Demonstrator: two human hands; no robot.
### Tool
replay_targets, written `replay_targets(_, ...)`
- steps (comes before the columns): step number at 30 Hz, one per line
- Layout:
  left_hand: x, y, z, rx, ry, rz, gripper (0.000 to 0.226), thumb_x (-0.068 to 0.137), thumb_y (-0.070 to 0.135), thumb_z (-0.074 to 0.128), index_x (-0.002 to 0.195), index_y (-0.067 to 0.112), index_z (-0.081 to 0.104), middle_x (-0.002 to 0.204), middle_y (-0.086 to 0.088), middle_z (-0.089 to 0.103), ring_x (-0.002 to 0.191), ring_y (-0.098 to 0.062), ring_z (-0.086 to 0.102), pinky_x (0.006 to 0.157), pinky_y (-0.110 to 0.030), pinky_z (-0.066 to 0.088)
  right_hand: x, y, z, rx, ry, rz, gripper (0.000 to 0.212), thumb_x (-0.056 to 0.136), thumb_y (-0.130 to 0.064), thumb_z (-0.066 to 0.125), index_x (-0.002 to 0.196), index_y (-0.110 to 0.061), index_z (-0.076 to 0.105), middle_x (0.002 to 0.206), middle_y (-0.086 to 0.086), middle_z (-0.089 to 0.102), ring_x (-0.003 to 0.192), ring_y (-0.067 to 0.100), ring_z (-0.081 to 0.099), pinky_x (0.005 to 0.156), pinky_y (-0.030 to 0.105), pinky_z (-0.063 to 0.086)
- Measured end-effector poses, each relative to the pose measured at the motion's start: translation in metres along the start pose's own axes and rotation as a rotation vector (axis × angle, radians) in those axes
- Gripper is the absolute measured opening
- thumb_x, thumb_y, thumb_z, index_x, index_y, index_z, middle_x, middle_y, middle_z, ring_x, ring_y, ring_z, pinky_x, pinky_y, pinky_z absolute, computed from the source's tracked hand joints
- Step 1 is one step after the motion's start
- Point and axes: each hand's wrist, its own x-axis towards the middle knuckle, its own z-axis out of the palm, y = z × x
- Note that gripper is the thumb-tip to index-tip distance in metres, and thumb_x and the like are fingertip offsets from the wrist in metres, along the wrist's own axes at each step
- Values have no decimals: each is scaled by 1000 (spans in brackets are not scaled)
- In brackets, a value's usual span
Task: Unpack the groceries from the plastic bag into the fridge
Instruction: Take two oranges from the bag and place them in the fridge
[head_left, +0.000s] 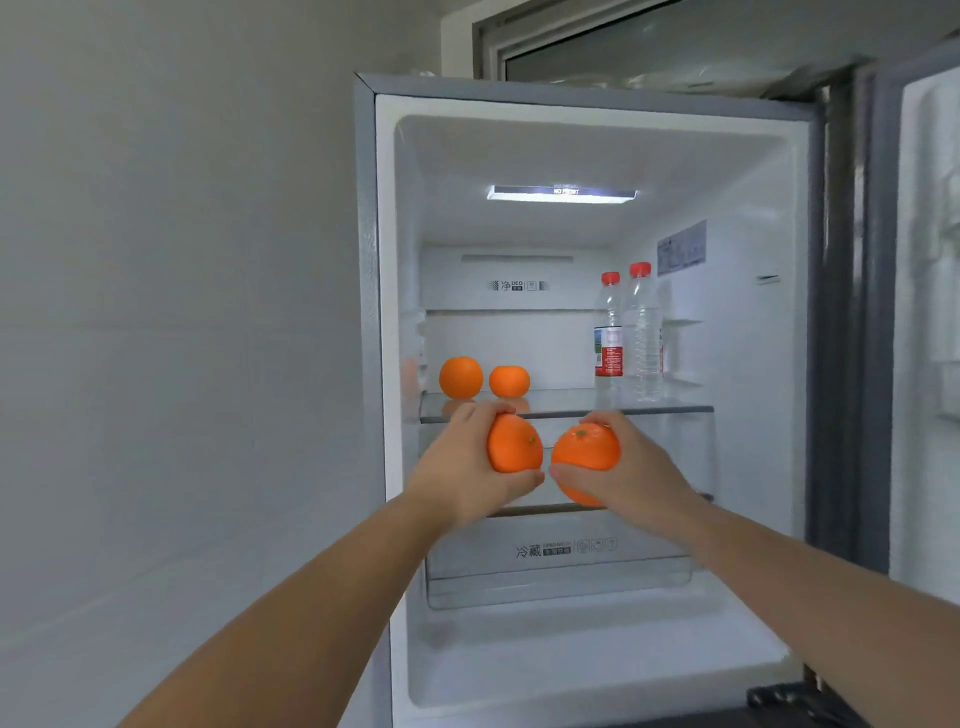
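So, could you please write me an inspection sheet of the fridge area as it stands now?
Surface: glass top shelf, in the open fridge.
Job's things: two oranges on shelf at its left, apart; left-held orange and right-held orange, in front of the shelf edge. Plastic bag not in view.
Clutter: two water bottles, red caps, upright at shelf's right.
Hands: left hand and right hand each grip one orange.
Cables: nothing seen.
Surroundings: white wall left; fridge door open right.
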Motion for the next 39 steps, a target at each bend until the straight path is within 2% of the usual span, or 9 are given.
replay_targets(3, 30, -4, -8, 22, 22, 34, 71, 65, 61, 75, 124, 36, 44, 115, 10, 50, 101, -13, 55, 88, -35, 49, 33, 0, 4, 17, 28, 36, 55, 69, -55, 77, 112, -33, 51, 107, -8, 56, 93, 14, 57, 74, 28, 46)
replay_targets(11, 105, -24, -7, 216, 187, -13, 58, 74, 62, 67, 116, 26, 49, 111, 6, 48, 100, -17, 53, 89, -38, 48, 122, 17, 18, 148, 135, -59, 44, 83, -47, 67, 119, -28, 50, 112, -2, 51, 95, 20, 53, 61, 22, 42)
replay_targets(16, 136, -41, 7, 345, 110, -125, 59, 84, 61, 55, 134, 35, 38, 130, -2, 44, 114, -24, 52, 96, -38, 44, 168, 37, 26, 117, 82, -99, 35, 90, -48, 56, 121, -34, 51, 124, 5, 48, 104, 24, 51, 81, 37, 49)
replay_targets(18, 147, -49, 11, 378, 68, -173, 54, 89, 61, 49, 136, 37, 37, 132, -5, 43, 114, -27, 53, 94, -37, 41, 184, 42, 27, 41, 23, -106, 32, 91, -50, 53, 120, -35, 52, 125, 7, 49, 103, 24, 52, 80, 36, 49)
replay_targets(20, 155, -56, 15, 395, 43, -213, 48, 92, 59, 43, 134, 36, 39, 130, -8, 43, 111, -30, 53, 97, -38, 42, 195, 43, 27, -19, -53, -119, 36, 91, -51, 53, 122, -34, 51, 125, 6, 47, 102, 24, 50, 78, 34, 45)
replay_targets(23, 166, -61, 21, 385, 17, -261, 48, 94, 57, 41, 135, 32, 39, 132, -13, 43, 116, -33, 49, 103, -43, 40, 208, 43, 24, -174, -181, -166, 47, 82, -50, 62, 125, -37, 47, 123, 1, 39, 113, 25, 44, 90, 36, 44)
replay_targets(27, 174, -57, 31, 449, -9, -262, 65, 83, 48, 58, 140, 26, 34, 137, -5, 34, 124, -32, 40, 100, -40, 38, 225, 36, 27, -256, -314, -168, 51, 81, -41, 60, 129, -36, 43, 121, 0, 31, 119, 25, 34, 91, 36, 39)
replay_targets(32, 186, -59, 33, 542, -3, -262, 67, 83, 46, 59, 141, 22, 34, 138, -6, 35, 125, -34, 37, 101, -41, 36, 241, 42, 43, -372, -341, -248, 63, 83, -40, 61, 138, -29, 32, 134, 5, 34, 119, 30, 41, 97, 42, 43)
replay_targets(39, 196, -69, 25, 462, -19, -321, 72, 82, 45, 60, 143, 26, 27, 141, -6, 42, 119, -31, 49, 97, -44, 45, 255, 45, 44, -376, -326, -278, 75, 83, -46, 67, 143, -24, 29, 139, 7, 41, 116, 28, 49, 91, 35, 44)
